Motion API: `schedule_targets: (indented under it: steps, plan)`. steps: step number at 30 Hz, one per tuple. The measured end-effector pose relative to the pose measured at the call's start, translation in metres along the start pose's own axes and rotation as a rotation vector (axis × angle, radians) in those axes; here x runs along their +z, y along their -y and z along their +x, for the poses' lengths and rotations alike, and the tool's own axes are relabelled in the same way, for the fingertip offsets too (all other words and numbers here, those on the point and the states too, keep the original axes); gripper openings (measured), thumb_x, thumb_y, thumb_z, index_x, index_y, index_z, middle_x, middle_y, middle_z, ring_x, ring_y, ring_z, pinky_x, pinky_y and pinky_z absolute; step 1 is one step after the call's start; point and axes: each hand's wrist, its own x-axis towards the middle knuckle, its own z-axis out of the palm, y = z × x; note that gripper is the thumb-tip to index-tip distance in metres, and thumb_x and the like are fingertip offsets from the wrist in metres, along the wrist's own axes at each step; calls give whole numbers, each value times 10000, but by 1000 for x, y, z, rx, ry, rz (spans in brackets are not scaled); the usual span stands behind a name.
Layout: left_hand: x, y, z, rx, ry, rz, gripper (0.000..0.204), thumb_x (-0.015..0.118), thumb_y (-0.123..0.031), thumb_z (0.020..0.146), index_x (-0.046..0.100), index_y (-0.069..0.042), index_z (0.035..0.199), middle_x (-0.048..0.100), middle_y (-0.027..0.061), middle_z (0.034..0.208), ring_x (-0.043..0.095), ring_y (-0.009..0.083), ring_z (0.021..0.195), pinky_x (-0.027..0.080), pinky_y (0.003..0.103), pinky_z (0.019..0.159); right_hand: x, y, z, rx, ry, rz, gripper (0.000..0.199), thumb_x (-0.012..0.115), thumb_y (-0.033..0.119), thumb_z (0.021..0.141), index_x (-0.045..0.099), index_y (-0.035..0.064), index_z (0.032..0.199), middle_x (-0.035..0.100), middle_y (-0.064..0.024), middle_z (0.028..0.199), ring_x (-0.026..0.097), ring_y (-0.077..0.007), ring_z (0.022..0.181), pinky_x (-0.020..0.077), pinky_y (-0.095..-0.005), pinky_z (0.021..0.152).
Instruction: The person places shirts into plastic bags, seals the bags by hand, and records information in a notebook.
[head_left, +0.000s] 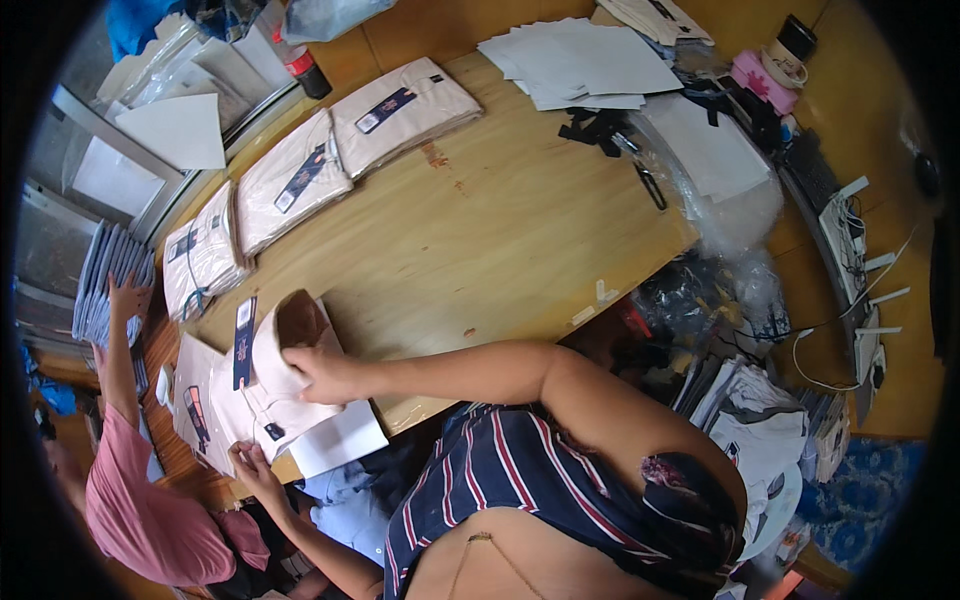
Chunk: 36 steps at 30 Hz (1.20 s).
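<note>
Folded shirt (268, 395) under both hands' fingers (300, 362)

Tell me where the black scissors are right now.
In the head view, the black scissors lie at the wooden table's far right, between the white paper stack and clear plastic bags.

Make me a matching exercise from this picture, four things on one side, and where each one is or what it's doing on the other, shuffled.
Things:
1. right hand
2. left hand
3. stack of white paper sheets
4. black scissors

Places or states:
A. far end of the wooden table
B. near the table's right edge, beside clear plastic bags
C. on the collar of the folded pale pink shirt
D. at that shirt's near lower edge

Pairs: 1-C, 2-D, 3-A, 4-B
</note>
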Motion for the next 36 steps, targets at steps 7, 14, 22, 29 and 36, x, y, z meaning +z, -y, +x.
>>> schedule_targets:
  steps: [7,14,22,29,36]
  plan:
    - [174,-17,-29,31,20,-40,117,456,-121,853,412,-28,911,417,27,773,413,99,676,385,209,570,-124,-38,-91,228,-124,-136,471,630,47,662,435,-19,1086,559,-153,969,547,-206,873,440,-305,737]
    - [222,-26,-19,209,-59,412,138,507,-48,773,461,41,869,462,183,785,450,332,751,370,382,681,-305,22,-198,763,-995,-1004,209,556,188,750,544,20,873,562,-188,783,551,-289,731,433,-353,650]
    - [189,-39,31,167,51,434,113,436,-13,713,466,14,818,486,194,784,457,337,766,373,400,684,-433,-4,-323,1153,-816,-1432,287,501,132,755,554,40,1021,567,-165,969,541,-310,881,415,-381,769]
    - [201,-82,-10,13,-29,737,370,635,-188,652,487,-102,980,459,172,993,439,322,936,380,404,745,-386,88,-298,749,-1170,-1571,233,420,162,796,563,59,948,569,-131,962,526,-309,896,410,-376,756]
    - [293,-162,-17,487,196,-17,297,532,-40,717,460,-53,1006,456,150,1035,440,310,969,361,372,826,-246,34,-186,242,-601,-1396,208,490,153,757,559,41,918,579,-105,869,553,-259,791,433,-335,693]
